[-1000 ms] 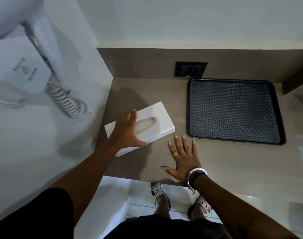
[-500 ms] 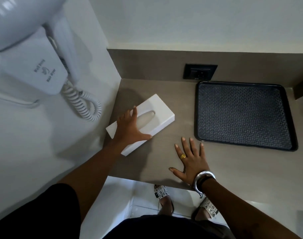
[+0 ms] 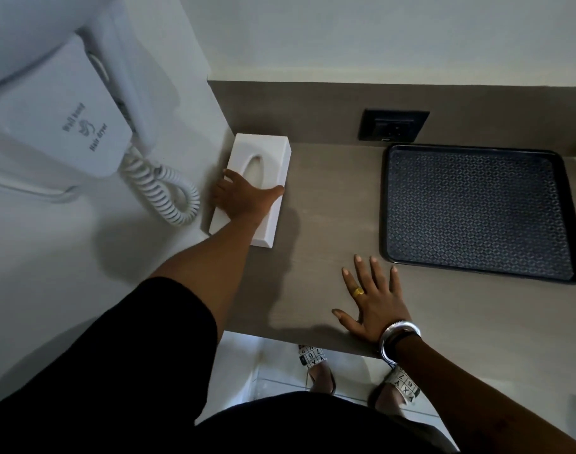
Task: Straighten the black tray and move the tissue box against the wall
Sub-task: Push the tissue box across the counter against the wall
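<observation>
The white tissue box (image 3: 262,152) with an oval slot lies in the back left corner of the grey counter, its long side along the left wall and its far end at the backsplash. My left hand (image 3: 244,199) lies over its near half, thumb hooked on the right edge, gripping it. The black textured tray (image 3: 476,208) sits at the back right of the counter, roughly square to the back wall. My right hand (image 3: 373,301) rests flat on the counter near its front edge, fingers spread, holding nothing.
A white wall-mounted hair dryer (image 3: 54,103) with a coiled cord (image 3: 163,188) hangs on the left wall just beside the box. A black power socket (image 3: 393,125) is set in the backsplash. Below the counter edge are a tiled floor and my sandalled feet (image 3: 316,365).
My left hand has slid and turned the tissue box from a slanted spot mid-counter back into the left corner, parallel to the wall. The right hand and tray have stayed put.
</observation>
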`<state>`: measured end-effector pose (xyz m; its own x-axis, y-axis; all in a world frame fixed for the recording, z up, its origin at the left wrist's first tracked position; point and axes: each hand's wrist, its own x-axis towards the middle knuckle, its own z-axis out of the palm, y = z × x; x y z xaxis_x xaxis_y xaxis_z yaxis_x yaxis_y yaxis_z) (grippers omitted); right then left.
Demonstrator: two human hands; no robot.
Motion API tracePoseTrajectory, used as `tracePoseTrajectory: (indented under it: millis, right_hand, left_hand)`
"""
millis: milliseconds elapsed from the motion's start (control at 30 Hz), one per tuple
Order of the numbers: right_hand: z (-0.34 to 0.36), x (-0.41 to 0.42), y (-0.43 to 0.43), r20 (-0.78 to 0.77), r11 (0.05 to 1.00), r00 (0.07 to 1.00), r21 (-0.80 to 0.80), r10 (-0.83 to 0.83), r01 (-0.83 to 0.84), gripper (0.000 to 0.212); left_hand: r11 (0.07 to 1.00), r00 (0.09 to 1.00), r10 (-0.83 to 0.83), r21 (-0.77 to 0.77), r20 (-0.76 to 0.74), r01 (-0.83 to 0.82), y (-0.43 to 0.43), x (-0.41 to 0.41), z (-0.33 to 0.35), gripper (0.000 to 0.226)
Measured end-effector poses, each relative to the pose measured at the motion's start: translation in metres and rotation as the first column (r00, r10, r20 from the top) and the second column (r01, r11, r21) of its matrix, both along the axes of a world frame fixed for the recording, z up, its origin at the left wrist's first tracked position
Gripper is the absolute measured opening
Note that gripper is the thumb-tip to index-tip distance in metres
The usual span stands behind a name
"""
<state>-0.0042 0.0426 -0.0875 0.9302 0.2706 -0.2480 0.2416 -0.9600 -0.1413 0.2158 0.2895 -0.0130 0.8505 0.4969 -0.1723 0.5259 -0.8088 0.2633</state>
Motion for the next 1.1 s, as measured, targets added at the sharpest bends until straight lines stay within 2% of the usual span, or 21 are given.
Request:
tracePoseTrajectory:
  millis: [133,233,333,433,700,900,1100]
  right_hand:
    - [0.0,0.001,-0.001,-0.004,1.0,1.0,0.004,0.0,0.0,0.089]
    - [-0.001,0.002,-0.002,-0.004,1.0,1.0,-0.007,-0.001,0.001,0.089]
    - [-0.001,0.001,-0.001,-0.011,1.0,1.0,-0.008,-0.003,0.003,0.089]
    - [-0.001,0.001,-0.001,-0.015,1.0,1.0,-0.002,-0.007,0.007,0.088]
    - [0.003,0.001,0.0,-0.073,1.0,0.997,-0.02,-0.014,0.013,0.088]
    - [0.003,0.003,0.0,-0.08,1.0,0.997,-0.023,-0.011,0.01,0.088]
    - [0.004,0.002,0.0,-0.097,1.0,0.995,-0.03,-0.01,0.008,0.089]
  left_hand:
    - [0.998,0.998,-0.057,-0.002,0.027,0.057,-0.002,-0.008,-0.007,0.129]
    - [0.962,0.958,-0.27,0.078,0.098,0.263,0.003,-0.032,-0.008,0.117]
    - [0.806,0.804,-0.578,0.245,0.136,0.538,0.02,-0.069,-0.013,0.107]
    - [0.691,0.71,-0.7,0.329,0.082,0.644,0.032,-0.09,-0.021,0.106]
    - [0.736,0.767,-0.642,0.275,-0.009,0.619,0.031,-0.075,-0.019,0.095]
    - [0.782,0.805,-0.594,0.234,-0.002,0.578,0.037,-0.055,-0.017,0.096]
    - [0.784,0.808,-0.589,0.23,-0.02,0.577,0.037,-0.054,-0.017,0.096]
